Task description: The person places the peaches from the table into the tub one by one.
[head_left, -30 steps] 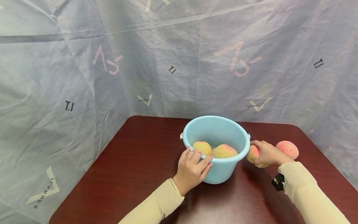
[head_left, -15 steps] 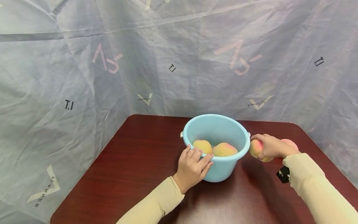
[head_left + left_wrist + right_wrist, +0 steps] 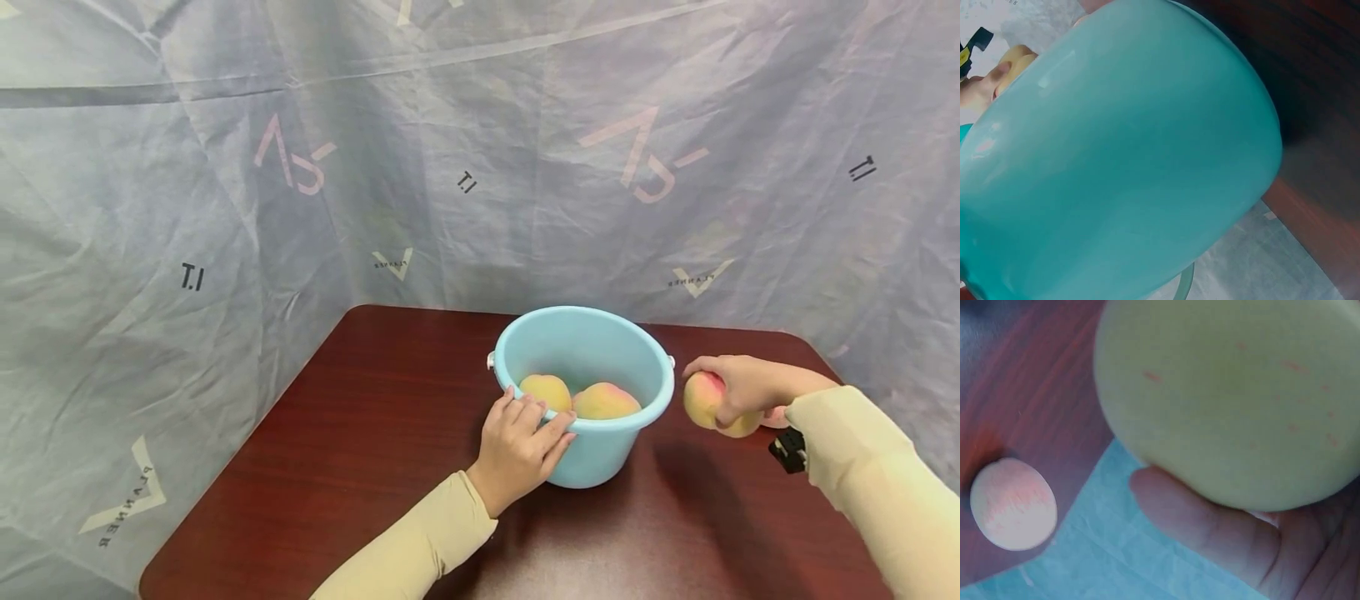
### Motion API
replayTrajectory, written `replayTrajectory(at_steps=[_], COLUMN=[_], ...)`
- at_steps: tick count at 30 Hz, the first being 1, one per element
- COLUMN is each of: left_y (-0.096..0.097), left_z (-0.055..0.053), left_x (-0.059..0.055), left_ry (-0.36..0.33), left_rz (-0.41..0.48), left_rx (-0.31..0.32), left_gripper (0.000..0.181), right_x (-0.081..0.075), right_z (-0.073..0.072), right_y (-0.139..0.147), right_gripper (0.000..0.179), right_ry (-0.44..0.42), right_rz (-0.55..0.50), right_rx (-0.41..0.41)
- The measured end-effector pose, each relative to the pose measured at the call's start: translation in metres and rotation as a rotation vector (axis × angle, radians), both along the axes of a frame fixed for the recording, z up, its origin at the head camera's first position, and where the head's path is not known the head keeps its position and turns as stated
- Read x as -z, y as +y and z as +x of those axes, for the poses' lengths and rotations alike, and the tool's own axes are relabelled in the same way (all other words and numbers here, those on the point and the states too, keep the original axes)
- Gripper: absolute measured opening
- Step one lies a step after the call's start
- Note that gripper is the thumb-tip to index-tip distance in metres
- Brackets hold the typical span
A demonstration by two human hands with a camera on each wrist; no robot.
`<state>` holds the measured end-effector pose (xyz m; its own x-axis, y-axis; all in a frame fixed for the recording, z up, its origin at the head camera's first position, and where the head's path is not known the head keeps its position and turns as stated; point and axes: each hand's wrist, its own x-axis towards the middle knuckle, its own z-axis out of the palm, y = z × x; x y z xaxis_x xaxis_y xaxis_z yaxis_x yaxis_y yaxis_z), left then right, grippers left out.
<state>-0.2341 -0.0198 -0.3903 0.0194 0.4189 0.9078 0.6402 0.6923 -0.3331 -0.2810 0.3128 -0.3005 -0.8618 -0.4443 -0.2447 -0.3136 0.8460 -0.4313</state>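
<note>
A light-blue bucket (image 3: 592, 454) stands on the table; its outer wall (image 3: 1122, 144) fills most of the left wrist view. My left hand (image 3: 513, 446) grips the near left rim, fingers hooked over the edge. Inside lie a yellow peach (image 3: 546, 392) and a second, pink-tinged peach (image 3: 606, 402). Just right of the bucket, my right hand (image 3: 746, 385) holds a yellow-and-pink peach (image 3: 703, 402) above the table, its shadow below. The right wrist view shows the thumb (image 3: 1175, 503) against that peach's (image 3: 1222, 394) underside.
Another pink peach (image 3: 1013, 503) rests on the table near its right edge, mostly hidden behind my right hand in the head view. The dark red-brown table (image 3: 360, 417) is backed by a grey printed cloth (image 3: 450, 233). White handle mounts (image 3: 491, 360) stick out from the bucket's sides.
My right hand has moved right and slightly up with its peach, away from the bucket, and now covers most of the pink peach behind it. My left hand keeps its place on the rim.
</note>
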Motion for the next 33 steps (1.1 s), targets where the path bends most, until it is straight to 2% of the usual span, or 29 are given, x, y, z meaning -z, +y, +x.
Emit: replayTrajectory(at_steps=[6,10,19,25,33], left_y=[0.001,0.002,0.002,0.001,0.001], left_z=[0.0,-0.001,-0.001,-0.001,0.0], left_x=[-0.001,-0.002,-0.001,-0.002,-0.002], left_ry=[0.018,0.022,-0.006,-0.012,-0.039], left_rz=[0.006,0.007,0.027,0.024,0.017], left_rx=[0.009,0.016,0.031,0.027,0.053], left_gripper=[0.028,0.028,0.029,0.029,0.028], right_x=[-0.019,-0.029,-0.047,-0.062,-0.077], right_z=[0.0,0.001,0.005,0.006,0.009], right_y=[0.0,-0.001,-0.006,-0.01,-0.019], right_gripper=[0.068,0.069,0.072,0.072,0.072], right_ry=[0.015,-0.002,0.024,0.067,0.056], right_rz=[0.043,0.06,0.049,0.087,0.1], right_rx=[-0.03,-0.011,0.011,0.02,0.039])
